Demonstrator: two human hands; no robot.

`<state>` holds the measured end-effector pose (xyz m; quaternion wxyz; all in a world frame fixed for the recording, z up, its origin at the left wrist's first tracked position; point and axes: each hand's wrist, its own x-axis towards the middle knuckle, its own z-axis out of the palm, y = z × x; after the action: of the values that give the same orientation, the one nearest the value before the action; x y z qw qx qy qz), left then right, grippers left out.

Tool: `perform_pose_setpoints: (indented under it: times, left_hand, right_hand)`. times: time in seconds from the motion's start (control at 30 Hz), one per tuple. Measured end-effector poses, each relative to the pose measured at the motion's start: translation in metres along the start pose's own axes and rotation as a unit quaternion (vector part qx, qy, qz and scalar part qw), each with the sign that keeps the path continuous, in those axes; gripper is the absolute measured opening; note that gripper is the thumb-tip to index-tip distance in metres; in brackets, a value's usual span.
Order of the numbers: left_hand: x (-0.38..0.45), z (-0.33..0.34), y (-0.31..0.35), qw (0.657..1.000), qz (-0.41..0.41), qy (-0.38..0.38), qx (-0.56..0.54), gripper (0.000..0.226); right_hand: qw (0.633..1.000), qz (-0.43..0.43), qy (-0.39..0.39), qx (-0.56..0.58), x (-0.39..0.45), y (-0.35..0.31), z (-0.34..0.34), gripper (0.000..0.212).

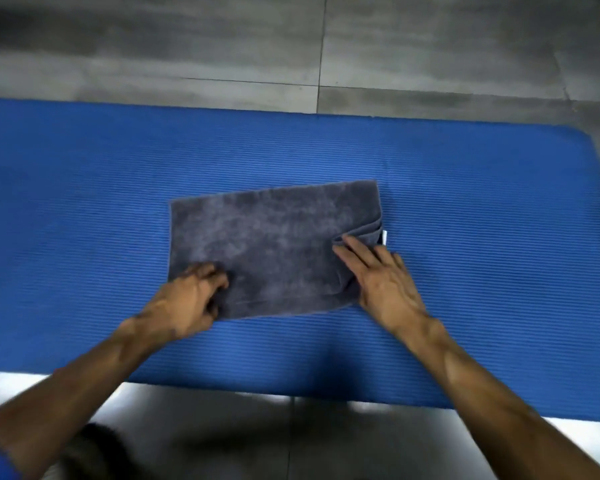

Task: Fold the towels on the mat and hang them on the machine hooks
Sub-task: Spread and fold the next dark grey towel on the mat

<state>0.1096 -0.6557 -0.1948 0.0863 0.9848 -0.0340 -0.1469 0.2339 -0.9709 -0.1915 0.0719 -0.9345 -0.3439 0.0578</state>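
Left hand (191, 299) seemingly pinches towel (274, 247) corner

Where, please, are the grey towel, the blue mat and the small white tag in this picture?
grey towel (271, 244): head view, middle of its top layer.
blue mat (84, 202): head view, bare ribbed surface left of the towel.
white tag (385, 236): head view, at the towel's right edge.

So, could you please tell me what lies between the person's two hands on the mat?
In the head view, only the folded grey towel spans the stretch between the left hand and right hand, lying flat on the blue mat.
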Motion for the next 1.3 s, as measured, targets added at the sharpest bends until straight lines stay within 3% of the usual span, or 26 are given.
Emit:
perform_pose_setpoints:
  times: [0.07,0.17,0.23,0.33,0.43,0.6,0.67,0.77,0.83,0.9,0.97,1.03,1.07,1.13,1.2,1.3]
  left_hand:
    - [-0.019,0.017,-0.009,1.000,-0.007,-0.005,0.012,0.062]
    - [-0.031,0.022,-0.019,0.998,-0.051,0.021,0.030,0.060]
    - [-0.034,0.022,-0.021,0.994,-0.090,0.055,0.029,0.049]
    - [-0.034,0.025,-0.031,0.995,-0.051,0.086,0.003,0.029]
    - [-0.035,0.027,-0.048,0.994,-0.016,0.096,-0.059,0.032]
    - [-0.037,0.019,-0.057,0.989,0.002,0.089,-0.116,0.042]
    - [-0.037,0.018,-0.057,0.989,0.001,0.093,-0.112,0.042]
    - [-0.037,0.012,-0.063,0.991,0.012,0.106,-0.084,0.032]
    - [-0.035,0.002,-0.067,0.991,0.042,0.106,-0.065,0.024]
    - [-0.034,-0.011,-0.070,0.992,0.072,0.070,-0.071,0.021]
    - [-0.037,-0.017,-0.074,0.993,0.098,-0.025,-0.065,0.023]
    - [-0.037,-0.016,-0.078,0.987,0.107,-0.115,-0.042,0.021]
    - [-0.035,-0.016,-0.080,0.987,0.087,-0.125,-0.053,0.018]
    - [-0.022,-0.022,-0.079,0.989,0.004,-0.062,-0.132,0.010]
    - [0.001,-0.022,-0.083,0.977,-0.086,0.039,-0.191,0.017]
    - [0.047,-0.020,-0.096,0.980,-0.139,0.071,-0.127,0.040]
  right_hand:
    - [0.993,-0.021,-0.102,-0.057,0.016,0.008,-0.004,0.078]
    - [0.985,0.006,-0.143,-0.099,0.033,0.017,-0.008,0.071]
    - [0.987,0.035,-0.143,-0.062,0.037,0.023,-0.014,0.066]
    - [0.993,0.074,-0.082,0.033,0.026,0.036,-0.022,0.051]
    - [0.990,0.091,-0.069,0.085,0.008,0.046,-0.027,0.071]
    - [0.996,0.075,-0.042,-0.021,-0.005,0.047,-0.022,0.091]
    - [0.997,0.028,-0.018,-0.065,-0.005,0.046,-0.017,0.079]
    - [0.994,-0.002,0.041,-0.104,-0.006,0.051,-0.017,0.039]
    - [0.994,0.003,0.056,-0.099,-0.012,0.057,-0.021,0.033]
    - [0.995,-0.013,0.042,-0.094,-0.021,0.059,-0.022,0.035]
    - [0.995,-0.021,-0.019,-0.098,-0.026,0.062,-0.016,0.041]
    - [0.994,0.031,-0.093,-0.045,-0.026,0.063,-0.007,0.048]
    - [0.991,0.077,-0.102,0.031,-0.025,0.062,-0.004,0.045]
    - [0.949,0.212,-0.059,0.224,-0.019,0.055,-0.005,0.031]
    - [0.874,0.345,-0.009,0.342,-0.011,0.049,-0.001,0.035]
    - [0.789,0.448,0.012,0.421,0.004,0.039,0.007,0.052]
